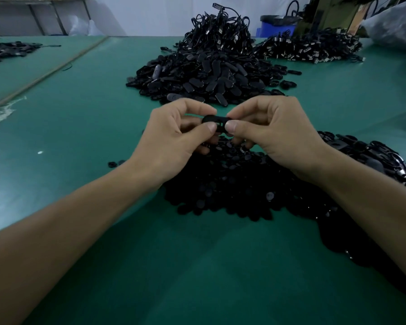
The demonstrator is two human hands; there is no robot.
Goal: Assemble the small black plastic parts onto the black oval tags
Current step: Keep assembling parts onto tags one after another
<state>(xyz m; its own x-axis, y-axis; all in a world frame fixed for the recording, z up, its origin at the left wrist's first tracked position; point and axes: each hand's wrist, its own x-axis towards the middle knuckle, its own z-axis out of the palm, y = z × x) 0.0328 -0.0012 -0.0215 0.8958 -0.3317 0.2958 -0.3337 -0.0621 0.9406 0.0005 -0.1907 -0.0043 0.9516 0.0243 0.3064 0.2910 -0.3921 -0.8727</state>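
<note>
Black plastic, matte and thin: from the head view, one oval tag (pixel 215 121) is held in the air between both hands, just above the near heap of small black parts (pixel 232 184) on the green table (pixel 80 141). The left hand (pixel 174 139) pinches the tag's left end between thumb and forefinger; the right hand (pixel 272 134) pinches its right end the same way, thumbnails almost meeting over the middle. Whether a small part is already seated on the tag I cannot tell, since the thumbs cover much of it.

Judging by its look, the tag is very light and fairly stiff, smooth enough to slip if gripped loosely. The ends are the places to hold it, leaving the slotted middle free for pressing a part in.

Farther back lies a big heap of oval tags (pixel 204 78), and beyond it a pile of black cords with metal ends (pixel 309 48).
</note>
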